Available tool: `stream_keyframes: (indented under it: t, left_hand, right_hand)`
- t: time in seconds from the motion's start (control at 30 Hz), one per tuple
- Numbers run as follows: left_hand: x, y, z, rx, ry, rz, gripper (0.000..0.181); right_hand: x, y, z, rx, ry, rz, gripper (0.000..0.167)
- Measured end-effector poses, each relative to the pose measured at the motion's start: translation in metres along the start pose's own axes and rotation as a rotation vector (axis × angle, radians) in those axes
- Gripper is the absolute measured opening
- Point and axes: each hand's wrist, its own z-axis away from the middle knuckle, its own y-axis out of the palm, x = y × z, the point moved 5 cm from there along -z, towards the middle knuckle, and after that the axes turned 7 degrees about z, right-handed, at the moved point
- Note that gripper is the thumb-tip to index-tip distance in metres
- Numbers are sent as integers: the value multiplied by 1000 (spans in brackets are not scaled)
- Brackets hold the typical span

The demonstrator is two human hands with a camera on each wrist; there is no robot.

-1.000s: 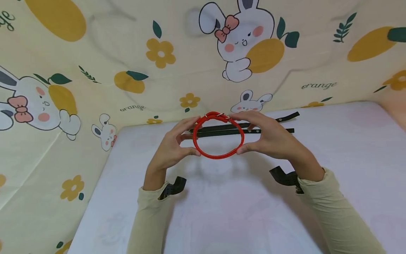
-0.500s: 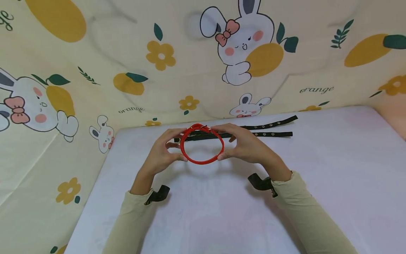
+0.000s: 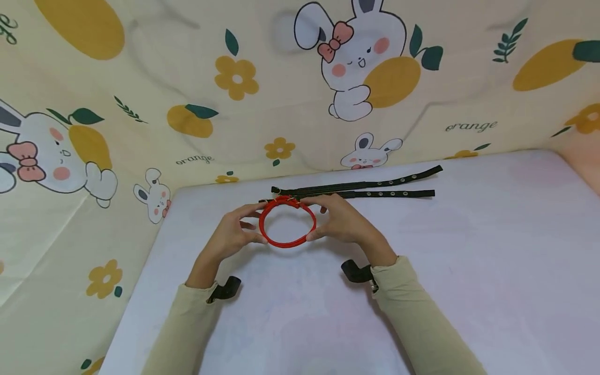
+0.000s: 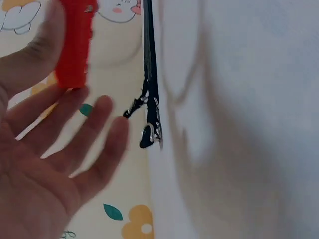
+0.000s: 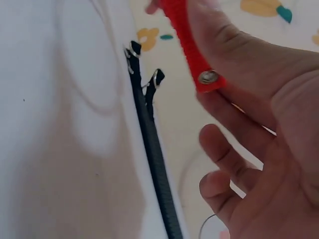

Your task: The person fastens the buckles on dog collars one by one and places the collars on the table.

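A red collar (image 3: pixel 287 245), buckled into a ring, is held up on edge over the table by both hands. My left hand (image 3: pixel 229 234) pinches its left side between thumb and fingertips. On its right side, my right hand (image 3: pixel 344 221) grips it the same way. Metal fittings show at the top of the ring, and a round eyelet (image 5: pixel 208 76) sits on the red band (image 5: pixel 184 40) in the right wrist view. Behind the ring lie black collars (image 3: pixel 337 186), stretched out straight, with eyelets and metal buckles; their left ends are partly hidden.
The white tabletop (image 3: pixel 290 323) reaches back to a cream cloth (image 3: pixel 281 120) printed with rabbits, flowers and oranges. Along that rear edge run the black collars. Black wrist mounts (image 3: pixel 225 289) stick out from both sleeves.
Both hands have carried the red collar left and lower in the head view, and it looks smaller. More of the black collars shows now. The grip on the ring stays alike.
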Motion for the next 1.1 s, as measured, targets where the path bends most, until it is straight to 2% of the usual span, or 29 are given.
stream_keyframes:
  t: [0.13,0.37,0.53,0.77,0.93,1.0,1.1]
  left_hand:
    - [12,4,2,16,-81,-84,81]
    - [26,5,1,35,-156,-207,80]
    - [32,9,-3,66,-156,-237,78]
    - [32,10,-3,108,-169,-245,79]
    - [26,8,-4,149,-223,-236,84]
    - [24,4,-6,141,-229,-224,84]
    - [24,-3,-11,94,-214,-206,75]
  right_hand:
    - [0,13,-7,40,46,42,80]
    - [2,32,-14,49,57,145,77]
    - [2,40,-13,39,71,195,75]
    - [-1,43,-11,55,95,169,76]
    - [-9,33,-6,93,95,189,83]
    - [-17,20,-2,85,101,189,84]
    - [-37,-12,8,38,133,164,76]
